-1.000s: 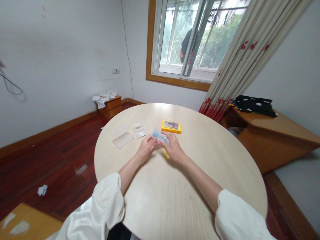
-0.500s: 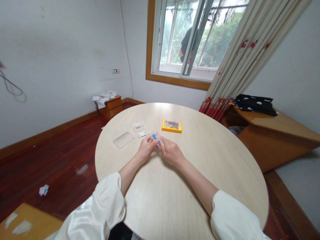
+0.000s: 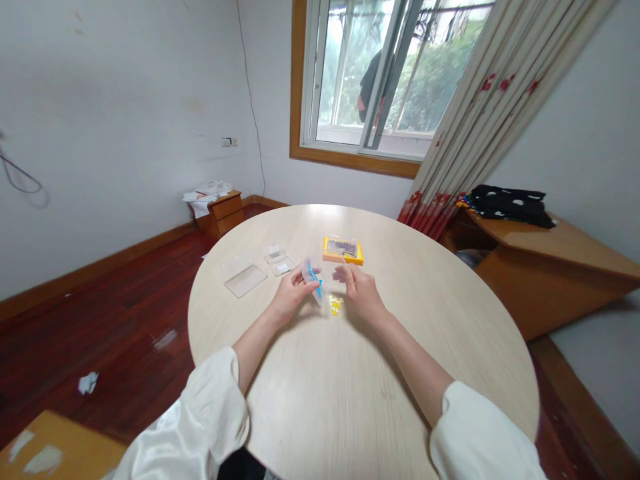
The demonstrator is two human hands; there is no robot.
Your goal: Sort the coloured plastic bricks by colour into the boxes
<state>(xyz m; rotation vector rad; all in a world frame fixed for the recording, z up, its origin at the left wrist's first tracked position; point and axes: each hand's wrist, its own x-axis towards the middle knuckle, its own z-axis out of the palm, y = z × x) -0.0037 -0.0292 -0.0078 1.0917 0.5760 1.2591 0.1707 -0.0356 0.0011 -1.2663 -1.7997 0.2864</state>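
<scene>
My left hand (image 3: 293,291) grips a small clear plastic case (image 3: 308,268), held tilted above the table, with a strip of bright blue (image 3: 315,275) showing on it. My right hand (image 3: 357,287) is just to the right of the case and apart from it. Its fingers are curled in a pinch, and a thin pale edge shows at their tips; what it belongs to is too small to make out. Several small yellow pieces (image 3: 335,306) lie on the table below and between my hands.
On the round pale table (image 3: 320,400), a clear open box (image 3: 246,281) and a smaller clear box (image 3: 279,262) lie left of my hands. A yellow box (image 3: 343,251) with dark contents under a clear cover sits beyond my right hand.
My right hand has come away from the case, moving right. The case has tilted in my left hand. Yellow pieces now show on the table below.
</scene>
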